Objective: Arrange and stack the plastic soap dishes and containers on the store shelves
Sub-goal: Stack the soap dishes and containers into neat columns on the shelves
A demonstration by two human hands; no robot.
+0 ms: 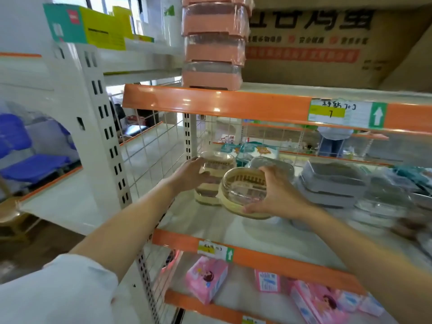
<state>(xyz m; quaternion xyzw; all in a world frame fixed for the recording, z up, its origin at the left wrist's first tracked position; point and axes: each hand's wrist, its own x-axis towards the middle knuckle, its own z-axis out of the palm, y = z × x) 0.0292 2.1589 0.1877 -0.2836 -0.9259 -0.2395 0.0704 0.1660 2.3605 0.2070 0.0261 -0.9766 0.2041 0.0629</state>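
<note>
A person reaches both bare arms into a store shelf unit with orange edge strips. In the centre of the frame, the right hand point(278, 192) grips a cream oval soap dish with a clear lid point(244, 191), fingers curled over its far rim and thumb under the near edge, holding it tilted toward the camera just above the middle shelf point(210, 230). Just left of it, the left hand point(189, 174) wraps its fingers around the side of a stack of matching cream soap dishes point(214, 176) standing on that shelf beside a white wire grid divider point(149, 146).

At right centre, a blurred pile of grey lidded containers point(334, 185) rests on the same shelf. At top centre, a tall stack of pink lidded containers point(214, 45) stands on the upper shelf, with a brown cardboard box point(327, 43) just beside it to the right. A handwritten price tag point(332, 112) sits on the upper orange strip. Along the bottom of the frame, pink packaged boxes point(205, 279) lie on the lowest shelf.
</note>
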